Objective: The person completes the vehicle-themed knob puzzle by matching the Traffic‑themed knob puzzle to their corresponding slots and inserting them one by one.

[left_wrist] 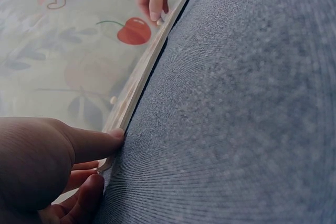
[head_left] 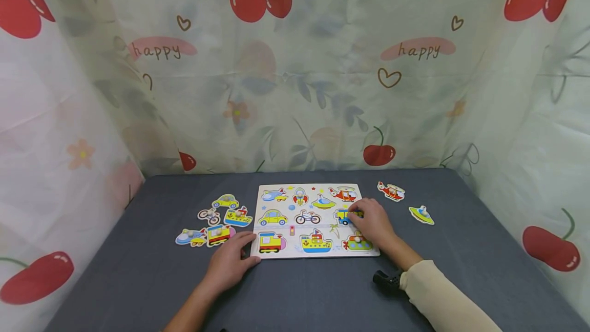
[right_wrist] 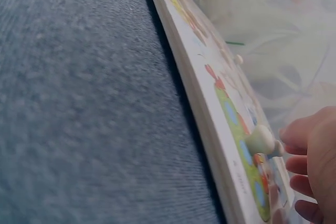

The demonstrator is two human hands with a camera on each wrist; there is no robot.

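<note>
A bus piece (head_left: 346, 215) is pinched by the right hand (head_left: 372, 222) in the middle right slot of the puzzle board (head_left: 295, 229) on the grey table (head_left: 322, 291). The board's near left corner is touched by the flat, relaxed left hand (head_left: 229, 263). Loose pieces (head_left: 216, 219) lie left of it.

A grey table (head_left: 138, 281) carries a puzzle board (head_left: 314, 219) and loose pieces (head_left: 216, 219).

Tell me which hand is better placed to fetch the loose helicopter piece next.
Right, probably. The helicopter piece lies right of the board, near the right hand, which is on the bus piece. The left hand steadies the board's opposite corner.
</note>
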